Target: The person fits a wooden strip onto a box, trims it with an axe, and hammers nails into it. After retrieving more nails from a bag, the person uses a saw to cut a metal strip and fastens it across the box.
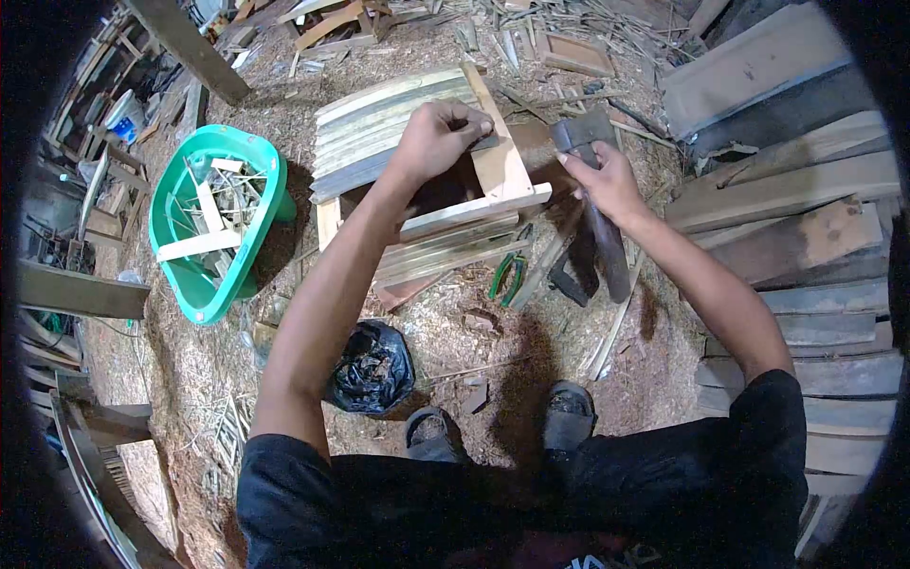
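Observation:
A wooden slatted crate (pixel 393 114) stands on the floor in front of me, light slats across part of its top and a dark gap on the near side. Over the crate's right-hand board (pixel 500 161) is my left hand (pixel 441 140), its thumb and fingers pinched together. What they hold, if anything, is too small to make out. To the right of the crate, my right hand (pixel 609 182) is closed round a hammer (pixel 582 131) with a dark, blocky head and a thick handle pointing down. Green-handled pliers (pixel 508 276) lie on the floor near the crate.
A green tub (pixel 278 185) with wood scraps stands at left. Near my feet is a container lined with a black bag (pixel 374 370). Stacked boards (pixel 806 247) line the right side, and a wooden post (pixel 190 52) rises at upper left. Wood shavings cover the floor.

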Tool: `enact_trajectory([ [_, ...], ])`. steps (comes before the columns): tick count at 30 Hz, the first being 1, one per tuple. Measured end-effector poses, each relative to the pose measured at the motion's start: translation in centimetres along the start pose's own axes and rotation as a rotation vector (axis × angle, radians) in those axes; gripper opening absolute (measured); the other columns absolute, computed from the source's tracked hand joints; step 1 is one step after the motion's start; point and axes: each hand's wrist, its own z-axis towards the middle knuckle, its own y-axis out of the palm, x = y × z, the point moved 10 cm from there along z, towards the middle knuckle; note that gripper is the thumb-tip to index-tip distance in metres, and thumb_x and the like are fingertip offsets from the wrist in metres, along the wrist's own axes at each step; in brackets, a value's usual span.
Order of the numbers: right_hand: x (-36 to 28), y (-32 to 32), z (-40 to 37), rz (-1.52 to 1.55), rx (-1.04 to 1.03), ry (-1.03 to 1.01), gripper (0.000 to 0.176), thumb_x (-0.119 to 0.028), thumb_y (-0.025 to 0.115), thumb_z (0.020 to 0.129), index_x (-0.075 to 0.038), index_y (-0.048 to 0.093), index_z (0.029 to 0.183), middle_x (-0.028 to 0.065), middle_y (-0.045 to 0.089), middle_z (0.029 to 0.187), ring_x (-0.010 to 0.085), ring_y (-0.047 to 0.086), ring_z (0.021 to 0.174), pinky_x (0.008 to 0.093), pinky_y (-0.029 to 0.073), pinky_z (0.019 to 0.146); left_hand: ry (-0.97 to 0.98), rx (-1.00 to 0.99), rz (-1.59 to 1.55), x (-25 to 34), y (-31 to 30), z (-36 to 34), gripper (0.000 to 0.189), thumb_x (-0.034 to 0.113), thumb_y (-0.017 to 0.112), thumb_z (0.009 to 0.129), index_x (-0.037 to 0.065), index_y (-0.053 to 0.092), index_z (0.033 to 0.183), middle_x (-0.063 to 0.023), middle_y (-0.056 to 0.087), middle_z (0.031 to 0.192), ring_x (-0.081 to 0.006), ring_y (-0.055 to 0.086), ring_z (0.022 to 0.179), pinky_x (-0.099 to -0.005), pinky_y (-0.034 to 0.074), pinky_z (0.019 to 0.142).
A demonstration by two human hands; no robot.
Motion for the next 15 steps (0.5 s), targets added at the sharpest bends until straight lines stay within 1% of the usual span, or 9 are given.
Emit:
enact_trajectory([
  [3, -1.4, 0.6, -0.7, 0.03, -0.025, -0.078, 0.032, -0.023, 0.074, 0.086, 0.004, 0.063, 0.1, 0.0063, 0.067, 0.085, 0.0094, 0.059, 0.059, 0.0257, 0.047, 0.049, 0.002, 0.002, -0.004, 0.4, 0.1, 0.0, 0.013, 0.01, 0.07, 0.089, 0.0, 0.074, 0.094, -0.0086, 0.07, 0.09, -0.0118, 0.063, 0.08, -0.0288, 0.05, 0.072],
  [6, -3.0, 1.0, -0.9, -0.064, -0.072, -0.21, 0.023, -0.016, 0.072, 0.089, 0.0, 0.063, 0.103, 0.0, 0.064, 0.085, 0.0043, 0.054, 0.063, 0.0222, 0.044, 0.052, 0.045, -0.019, 0.074, 1.1, 0.2, -0.1, 0.014, 0.011, 0.069, 0.09, -0.002, 0.074, 0.092, -0.01, 0.07, 0.09, -0.0135, 0.063, 0.079, -0.03, 0.05, 0.071],
  [9, -3.2, 1.6, -1.0, 0.029, -0.101, -0.22, 0.024, -0.016, 0.071, 0.089, 0.0, 0.063, 0.106, -0.0011, 0.064, 0.085, 0.0032, 0.053, 0.062, 0.0215, 0.043, 0.053, 0.066, -0.013, 0.161, 1.6, 0.3, -0.2, 0.015, 0.013, 0.07, 0.089, -0.002, 0.074, 0.092, -0.0109, 0.07, 0.089, -0.015, 0.064, 0.078, -0.0304, 0.05, 0.07],
  [12, -2.6, 1.3, -1.2, -0.013, -0.112, -0.088, 0.023, -0.015, 0.07, 0.09, -0.001, 0.063, 0.106, -0.0012, 0.065, 0.086, 0.0032, 0.052, 0.062, 0.0212, 0.042, 0.052, 0.075, 0.002, 0.147, 1.2, 0.4, 0.0, 0.015, 0.013, 0.07, 0.089, -0.001, 0.074, 0.093, -0.0105, 0.069, 0.088, -0.0158, 0.064, 0.079, -0.0306, 0.05, 0.07],
  [15, -3.1, 1.1, -1.0, -0.024, -0.106, -0.173, 0.023, -0.015, 0.07, 0.089, -0.001, 0.063, 0.106, -0.0005, 0.066, 0.086, 0.0034, 0.053, 0.063, 0.0214, 0.042, 0.053, 0.059, -0.002, 0.141, 0.4, 0.4, 0.1, 0.015, 0.013, 0.07, 0.089, -0.001, 0.074, 0.094, -0.0104, 0.069, 0.089, -0.0162, 0.065, 0.079, -0.0308, 0.051, 0.071],
])
